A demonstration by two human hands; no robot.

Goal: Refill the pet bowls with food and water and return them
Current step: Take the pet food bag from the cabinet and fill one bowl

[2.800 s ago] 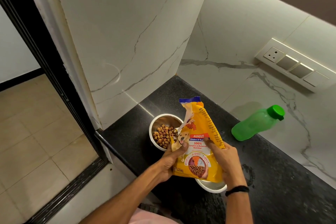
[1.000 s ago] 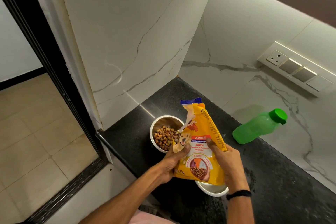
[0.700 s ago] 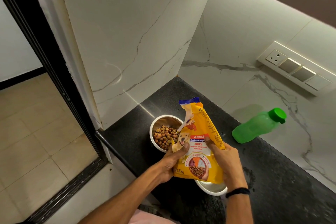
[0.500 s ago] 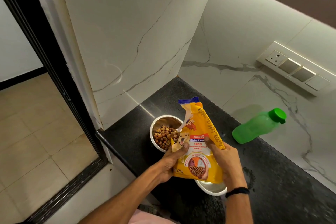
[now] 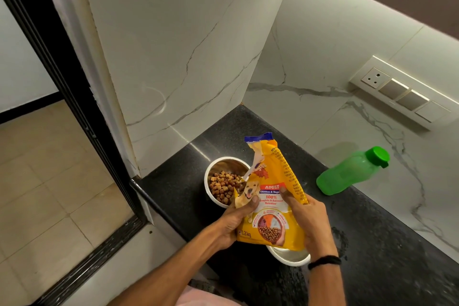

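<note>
While we count two steel bowls, one food bag [image 5: 270, 196] and one green bottle [image 5: 350, 172], our left hand [image 5: 232, 222] and right hand [image 5: 309, 218] both clasp the bag upright above the black counter [image 5: 387, 243]. The kibble bowl [image 5: 224, 182] sits near the counter's left edge; open surface stretches right of the leaning bottle. The second bowl [image 5: 289, 257] is mostly hidden beneath the bag, its contents unclear.

food bag [image 5: 270, 206]: "ADULT" | "100% Complete & Balanced Nutrition" | "1.2 kg"
</note>
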